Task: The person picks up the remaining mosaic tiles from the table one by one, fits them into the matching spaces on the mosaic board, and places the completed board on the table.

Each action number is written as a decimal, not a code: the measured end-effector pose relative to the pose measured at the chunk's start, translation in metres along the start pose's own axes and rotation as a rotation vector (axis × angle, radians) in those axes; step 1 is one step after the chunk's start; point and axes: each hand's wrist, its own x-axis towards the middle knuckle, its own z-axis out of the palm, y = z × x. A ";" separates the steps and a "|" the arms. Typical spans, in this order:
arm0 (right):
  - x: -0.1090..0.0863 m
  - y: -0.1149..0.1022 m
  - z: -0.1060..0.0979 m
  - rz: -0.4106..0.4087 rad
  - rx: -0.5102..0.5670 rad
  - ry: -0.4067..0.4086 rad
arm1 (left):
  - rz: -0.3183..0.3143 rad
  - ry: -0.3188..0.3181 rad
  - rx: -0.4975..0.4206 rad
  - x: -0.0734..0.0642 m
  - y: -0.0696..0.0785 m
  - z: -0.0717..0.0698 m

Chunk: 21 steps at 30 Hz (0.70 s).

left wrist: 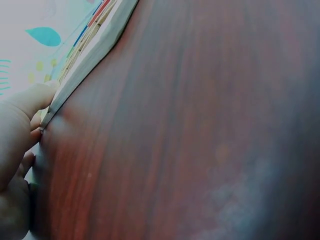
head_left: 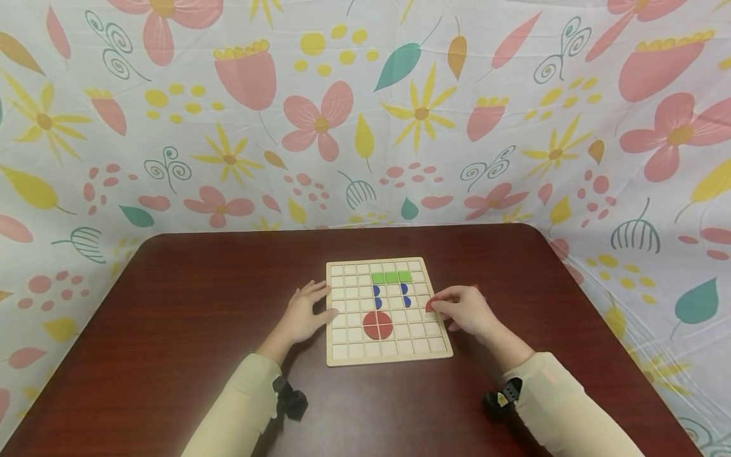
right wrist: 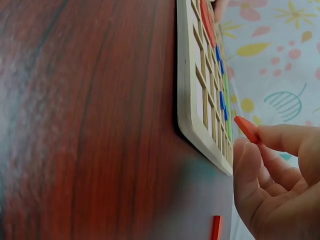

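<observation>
Pale sleeves [head_left: 237, 403] are seen nearest the head camera. On the dark table [head_left: 200, 285], the left edge of a gridded board [head_left: 388, 362] is touched by the left hand [head_left: 301, 314], its fingers loosely spread. Green squares [head_left: 391, 278], blue half-discs [head_left: 405, 289] and red quarter-discs [head_left: 371, 327] are set in its grid. Over its right edge, a red piece [head_left: 430, 306] is pinched by the right hand [head_left: 471, 312].

From the left wrist, the rim is seen touched by the thumb.

From the right wrist, the pinched piece is seen raised between fingertips; another red piece [right wrist: 216, 229] is seen lying on the table.
</observation>
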 end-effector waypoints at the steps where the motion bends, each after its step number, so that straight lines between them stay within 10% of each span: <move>1: 0.000 -0.001 0.001 0.000 0.005 -0.005 | -0.001 -0.002 -0.001 0.000 0.000 0.000; 21: 0.003 -0.010 0.023 0.037 0.060 -0.054 | 0.001 0.000 -0.009 -0.001 0.002 -0.001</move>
